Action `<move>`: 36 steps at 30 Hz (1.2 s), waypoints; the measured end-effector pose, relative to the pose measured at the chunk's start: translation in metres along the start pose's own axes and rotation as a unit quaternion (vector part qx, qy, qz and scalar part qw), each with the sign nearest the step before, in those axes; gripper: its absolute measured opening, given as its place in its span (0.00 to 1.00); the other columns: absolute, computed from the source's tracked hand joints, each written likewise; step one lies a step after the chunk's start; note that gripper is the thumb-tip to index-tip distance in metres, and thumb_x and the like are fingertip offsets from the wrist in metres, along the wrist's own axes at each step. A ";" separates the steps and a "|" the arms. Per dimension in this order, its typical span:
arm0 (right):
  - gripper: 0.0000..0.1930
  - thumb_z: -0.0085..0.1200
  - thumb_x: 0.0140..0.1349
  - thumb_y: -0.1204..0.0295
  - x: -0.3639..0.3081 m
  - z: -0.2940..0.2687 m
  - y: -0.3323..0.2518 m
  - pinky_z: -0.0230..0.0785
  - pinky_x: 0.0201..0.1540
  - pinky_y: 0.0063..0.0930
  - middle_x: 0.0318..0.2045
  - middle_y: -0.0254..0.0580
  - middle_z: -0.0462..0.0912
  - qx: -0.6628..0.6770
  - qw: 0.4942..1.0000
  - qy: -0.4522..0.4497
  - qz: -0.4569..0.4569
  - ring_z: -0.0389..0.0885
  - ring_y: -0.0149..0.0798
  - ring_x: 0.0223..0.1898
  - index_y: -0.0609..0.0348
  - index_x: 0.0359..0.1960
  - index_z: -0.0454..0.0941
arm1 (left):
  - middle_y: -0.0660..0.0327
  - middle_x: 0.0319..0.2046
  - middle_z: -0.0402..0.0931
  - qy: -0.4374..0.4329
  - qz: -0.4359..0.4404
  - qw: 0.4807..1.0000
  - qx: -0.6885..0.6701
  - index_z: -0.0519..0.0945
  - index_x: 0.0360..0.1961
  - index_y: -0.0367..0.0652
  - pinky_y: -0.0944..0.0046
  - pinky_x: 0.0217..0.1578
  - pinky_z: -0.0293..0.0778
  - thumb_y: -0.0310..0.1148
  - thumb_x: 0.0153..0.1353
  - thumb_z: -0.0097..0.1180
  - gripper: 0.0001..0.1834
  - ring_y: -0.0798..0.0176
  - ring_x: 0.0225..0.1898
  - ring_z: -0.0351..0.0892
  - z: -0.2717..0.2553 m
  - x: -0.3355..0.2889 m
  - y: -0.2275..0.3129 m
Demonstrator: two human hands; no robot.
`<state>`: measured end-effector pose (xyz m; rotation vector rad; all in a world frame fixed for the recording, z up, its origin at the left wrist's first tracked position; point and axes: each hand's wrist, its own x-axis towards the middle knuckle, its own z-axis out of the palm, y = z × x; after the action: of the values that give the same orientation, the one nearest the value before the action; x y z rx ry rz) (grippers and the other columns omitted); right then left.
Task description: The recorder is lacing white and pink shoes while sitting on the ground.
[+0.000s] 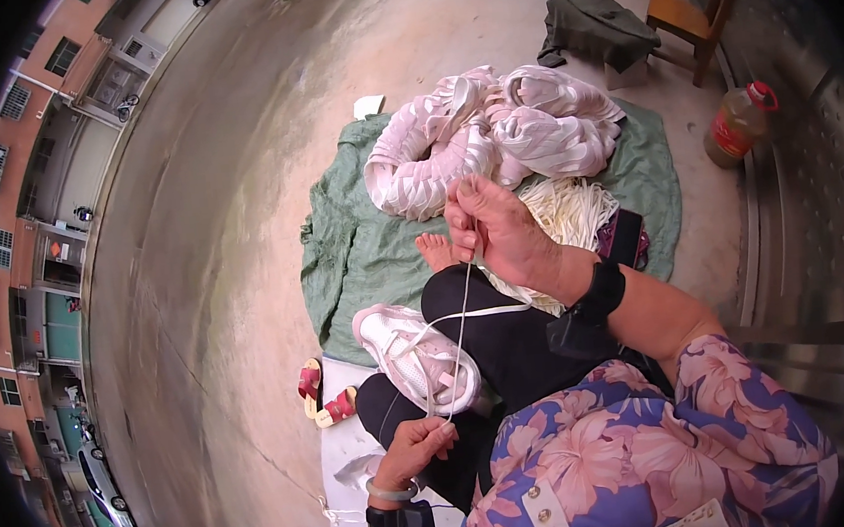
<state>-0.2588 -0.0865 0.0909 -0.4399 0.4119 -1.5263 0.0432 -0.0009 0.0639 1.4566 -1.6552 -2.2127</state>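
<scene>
White-and-pink shoe (pixel 418 359) noted on the person's lap, between the two hands and slightly left of the line joining them. Its long axis slants from the far left toward the near right. The left hand (pixel 416 451) sits just below its near end and is the closer; the right hand (pixel 501 228) is raised farther out, to the right, well apart from the shoe.

Both hands are closed, fingertips pinching one thin cord (pixel 462 328), which runs nearly straight between them and crosses in front of the shoe. Whether it is threaded through the shoe I cannot tell. A separate white lace (pixel 494 310) extends from the shoe toward the right, below the right hand.

Markings: none readable on the shoe. To the right of the right hand, a bottle (pixel 757 118) carries a red label (pixel 729 137); its lettering is too small to read.
</scene>
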 end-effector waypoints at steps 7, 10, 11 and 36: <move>0.11 0.43 0.66 0.61 -0.001 -0.001 -0.001 0.60 0.22 0.19 0.22 0.28 0.64 -0.052 0.998 0.006 -0.029 0.62 0.23 0.18 0.54 0.37 0.64 | 0.65 0.21 0.74 -0.002 -0.005 1.000 0.009 0.78 0.28 0.37 0.74 0.25 0.67 0.38 0.62 0.52 0.14 0.74 0.22 0.70 0.000 0.003 -0.002; 0.11 0.43 0.66 0.60 -0.001 -0.002 -0.002 0.59 0.22 0.18 0.22 0.28 0.64 -0.060 0.997 0.002 -0.040 0.62 0.22 0.18 0.54 0.37 0.65 | 0.68 0.20 0.73 0.007 0.002 1.000 0.001 0.78 0.28 0.38 0.76 0.24 0.66 0.39 0.62 0.51 0.15 0.76 0.21 0.69 0.001 0.003 -0.004; 0.11 0.43 0.66 0.60 -0.001 -0.002 -0.002 0.59 0.22 0.18 0.22 0.28 0.64 -0.060 0.997 0.003 -0.042 0.62 0.22 0.18 0.54 0.37 0.65 | 0.68 0.20 0.73 0.006 0.002 1.000 0.002 0.78 0.28 0.38 0.76 0.24 0.66 0.39 0.62 0.51 0.15 0.76 0.21 0.69 0.001 0.003 -0.004; 0.13 0.41 0.67 0.57 0.000 -0.007 0.005 0.54 0.15 0.15 0.20 0.28 0.62 -0.143 0.985 0.046 -0.080 0.59 0.20 0.15 0.52 0.33 0.62 | 0.65 0.22 0.73 -0.007 -0.020 1.000 0.017 0.77 0.27 0.37 0.73 0.26 0.67 0.39 0.63 0.50 0.15 0.73 0.23 0.70 -0.001 0.007 -0.007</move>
<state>-0.2579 -0.0865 0.0827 -0.6398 0.6869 -1.6534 0.0429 -0.0021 0.0542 1.4989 -1.6902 -2.2319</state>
